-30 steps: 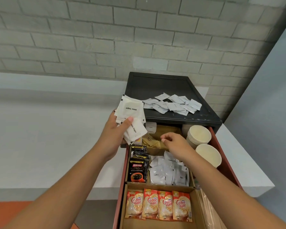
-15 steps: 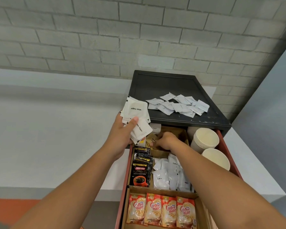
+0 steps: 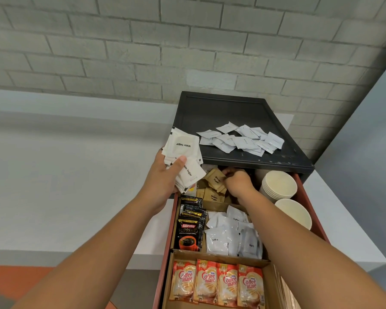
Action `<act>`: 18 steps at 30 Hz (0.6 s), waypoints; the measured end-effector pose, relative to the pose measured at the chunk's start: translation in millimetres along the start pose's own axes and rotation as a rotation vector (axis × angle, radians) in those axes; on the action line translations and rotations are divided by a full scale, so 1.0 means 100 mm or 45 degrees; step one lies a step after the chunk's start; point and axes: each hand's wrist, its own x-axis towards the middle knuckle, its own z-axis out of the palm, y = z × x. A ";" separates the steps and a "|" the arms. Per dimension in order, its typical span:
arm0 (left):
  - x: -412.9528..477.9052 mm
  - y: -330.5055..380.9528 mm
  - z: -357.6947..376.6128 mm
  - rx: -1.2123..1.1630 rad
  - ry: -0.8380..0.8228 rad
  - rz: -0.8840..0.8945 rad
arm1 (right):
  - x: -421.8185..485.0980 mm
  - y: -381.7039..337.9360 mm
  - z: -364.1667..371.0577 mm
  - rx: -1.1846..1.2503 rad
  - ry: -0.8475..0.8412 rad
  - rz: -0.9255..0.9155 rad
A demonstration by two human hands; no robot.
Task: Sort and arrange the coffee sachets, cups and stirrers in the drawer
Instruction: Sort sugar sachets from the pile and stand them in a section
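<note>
The left hand [image 3: 163,175] grips a fan of white sugar sachets [image 3: 182,152] above the drawer's [image 3: 168,241] left rim, while the nearer right hand [image 3: 239,184], fingers curled, reaches among brown sugar sachets [image 3: 214,181] in the rear compartment, and any catch it has is hidden.

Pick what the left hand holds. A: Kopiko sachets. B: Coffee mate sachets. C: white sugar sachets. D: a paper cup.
C: the left hand grips a fan of white sugar sachets, with "White Sugar" printed on them.
</note>
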 end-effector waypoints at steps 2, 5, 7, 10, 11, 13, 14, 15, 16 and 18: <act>0.00 0.00 0.00 -0.008 -0.010 0.001 | -0.02 0.02 -0.03 -0.076 -0.011 -0.041; -0.01 0.01 0.00 0.006 -0.015 0.006 | -0.02 0.06 -0.06 -0.247 -0.073 -0.032; -0.01 0.01 0.01 -0.001 -0.019 -0.004 | -0.01 0.08 -0.06 -0.322 -0.091 -0.015; -0.01 0.02 0.01 0.005 -0.027 -0.008 | -0.02 0.08 -0.06 -0.326 -0.156 -0.026; -0.01 0.02 0.01 0.009 -0.028 -0.006 | -0.03 0.07 -0.06 -0.334 -0.190 -0.034; -0.01 0.02 0.01 0.011 -0.022 -0.005 | -0.04 0.05 -0.04 -0.382 -0.228 -0.056; -0.01 0.02 0.01 0.014 -0.019 -0.005 | -0.04 0.04 -0.03 -0.407 -0.237 -0.068; -0.02 0.02 0.01 0.021 -0.015 -0.006 | -0.04 0.03 -0.02 -0.426 -0.247 -0.071; -0.02 0.02 0.01 0.031 -0.012 -0.008 | -0.04 0.03 0.00 -0.437 -0.255 -0.069; -0.02 0.03 0.01 0.034 -0.010 -0.010 | -0.04 0.01 0.01 -0.448 -0.277 -0.046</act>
